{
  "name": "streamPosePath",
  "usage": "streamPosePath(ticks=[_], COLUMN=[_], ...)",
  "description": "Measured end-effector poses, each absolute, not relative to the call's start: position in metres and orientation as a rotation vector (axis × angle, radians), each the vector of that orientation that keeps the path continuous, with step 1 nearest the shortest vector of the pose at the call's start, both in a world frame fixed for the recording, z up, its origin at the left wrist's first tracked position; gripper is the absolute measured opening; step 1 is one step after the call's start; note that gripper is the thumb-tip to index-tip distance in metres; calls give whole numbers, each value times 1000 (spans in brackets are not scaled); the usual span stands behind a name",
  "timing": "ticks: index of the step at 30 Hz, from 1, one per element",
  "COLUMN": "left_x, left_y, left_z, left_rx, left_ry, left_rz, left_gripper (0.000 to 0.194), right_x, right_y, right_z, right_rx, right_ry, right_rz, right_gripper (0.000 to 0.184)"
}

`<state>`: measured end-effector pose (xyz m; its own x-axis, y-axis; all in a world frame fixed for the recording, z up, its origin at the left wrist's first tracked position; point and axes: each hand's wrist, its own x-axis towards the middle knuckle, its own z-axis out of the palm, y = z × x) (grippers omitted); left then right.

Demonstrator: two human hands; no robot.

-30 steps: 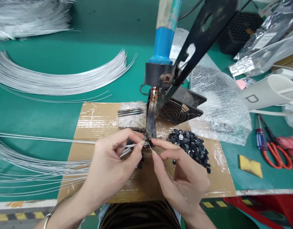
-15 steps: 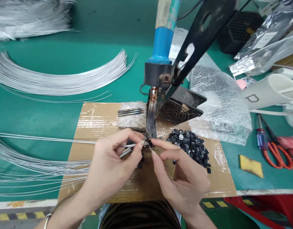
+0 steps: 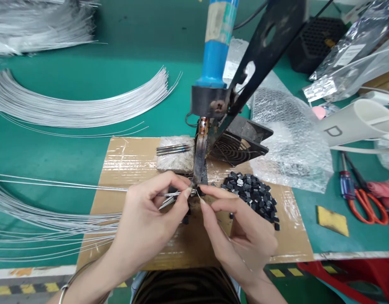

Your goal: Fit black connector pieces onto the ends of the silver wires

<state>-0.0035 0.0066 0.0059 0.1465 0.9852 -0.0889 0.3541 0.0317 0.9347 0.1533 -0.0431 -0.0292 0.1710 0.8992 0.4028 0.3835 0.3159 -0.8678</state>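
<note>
My left hand (image 3: 155, 217) pinches thin white wires (image 3: 112, 188) between thumb and forefinger, with their ends at the tip of a soldering iron (image 3: 199, 158). The iron is clamped upright, blue handle on top. My right hand (image 3: 240, 230) is closed, its thumb and fingers pinching a thin strand of solder wire (image 3: 198, 193) that runs up to the same spot. Its forefinger rests near a small black part (image 3: 198, 190) beside the iron's tip. Fingers partly hide the wire ends, so I cannot tell exactly what touches there. More white wires (image 3: 96, 223) lie under my left hand.
Small black parts (image 3: 253, 198) are heaped on the cardboard (image 3: 128, 160). A fan (image 3: 239, 143) stands behind the iron. White wire bundles (image 3: 87, 112) lie at left. Bubble wrap (image 3: 283, 126), a yellow sponge (image 3: 333, 220), orange-handled scissors (image 3: 368, 207) and a white mug (image 3: 343, 126) are at right.
</note>
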Motion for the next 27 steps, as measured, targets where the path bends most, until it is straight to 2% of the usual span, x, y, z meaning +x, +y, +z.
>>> streamPosePath(ticks=[22,27], left_x=[-6,-10], left_y=[7,-1], left_z=[0,-3], left_rx=[1489,1608], left_ry=[1373,1405], left_rz=[866,864], left_gripper=[12,12], right_x=[153,162], right_y=[-45,-48], right_z=[-33,-38], right_rx=[-1244,-1316], right_ry=[-1400,-1259], right_rz=[616,654], right_gripper=[23,16])
